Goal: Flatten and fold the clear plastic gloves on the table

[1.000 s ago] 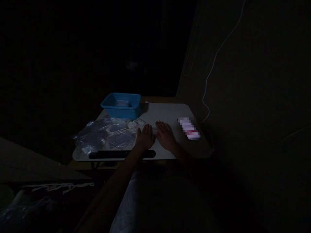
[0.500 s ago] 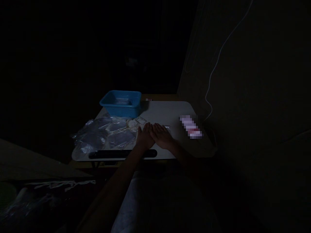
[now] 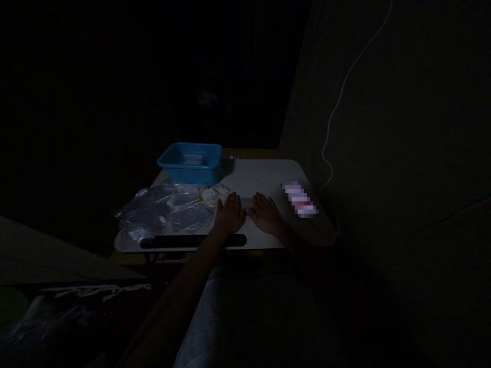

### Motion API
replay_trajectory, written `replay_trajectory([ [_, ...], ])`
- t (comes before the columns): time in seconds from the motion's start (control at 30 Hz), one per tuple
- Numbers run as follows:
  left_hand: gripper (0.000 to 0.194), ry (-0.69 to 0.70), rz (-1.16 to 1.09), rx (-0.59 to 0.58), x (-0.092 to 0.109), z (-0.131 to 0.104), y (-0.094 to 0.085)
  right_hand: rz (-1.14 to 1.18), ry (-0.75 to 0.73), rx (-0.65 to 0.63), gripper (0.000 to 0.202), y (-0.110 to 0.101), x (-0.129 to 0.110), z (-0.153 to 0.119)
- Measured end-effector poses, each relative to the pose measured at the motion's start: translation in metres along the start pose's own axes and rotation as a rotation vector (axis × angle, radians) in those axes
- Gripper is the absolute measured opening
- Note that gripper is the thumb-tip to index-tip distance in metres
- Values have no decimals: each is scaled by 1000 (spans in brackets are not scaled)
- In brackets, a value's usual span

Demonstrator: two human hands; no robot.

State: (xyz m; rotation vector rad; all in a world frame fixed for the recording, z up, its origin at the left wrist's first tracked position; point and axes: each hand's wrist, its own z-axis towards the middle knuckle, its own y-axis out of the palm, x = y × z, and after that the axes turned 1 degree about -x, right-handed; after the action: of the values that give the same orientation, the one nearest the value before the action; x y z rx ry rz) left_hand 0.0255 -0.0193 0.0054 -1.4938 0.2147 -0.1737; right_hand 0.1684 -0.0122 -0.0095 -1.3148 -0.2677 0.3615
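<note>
My left hand [image 3: 230,213] rests palm down on the white table [image 3: 264,174], fingers stretched forward. Just left of it lie several clear plastic bags [image 3: 187,217], some with pale contents. My right hand [image 3: 264,212] is also flat, palm down, a small gap away from the left. Neither hand visibly holds anything. Between them the tabletop shows a faint pale patch [image 3: 246,202], too dim to name. What lies under the palms is hidden.
A blue plastic basin [image 3: 195,176] with something clear inside stands at the back left. A phone-like object [image 3: 299,199], blurred out, lies on the right. A black slot strip [image 3: 172,242] runs along the front edge. A white cable [image 3: 333,112] hangs at the right wall.
My hands, touching side by side before, have moved apart, the right one shifting right. A small shiny piece seen by the right fingers is no longer visible.
</note>
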Motion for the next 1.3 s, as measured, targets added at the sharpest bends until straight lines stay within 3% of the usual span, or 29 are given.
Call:
replay_trajectory([
  [0.5,56,-6,3,21,0,0,1,26,74,-30,62,-4,17,-7],
  [0.93,56,-5,3,39,-1,0,4,29,214,-46,75,-3,17,-9],
  [1.3,56,0,-23,59,-2,-2,2,35,228,-44,73,-4,14,-10],
])
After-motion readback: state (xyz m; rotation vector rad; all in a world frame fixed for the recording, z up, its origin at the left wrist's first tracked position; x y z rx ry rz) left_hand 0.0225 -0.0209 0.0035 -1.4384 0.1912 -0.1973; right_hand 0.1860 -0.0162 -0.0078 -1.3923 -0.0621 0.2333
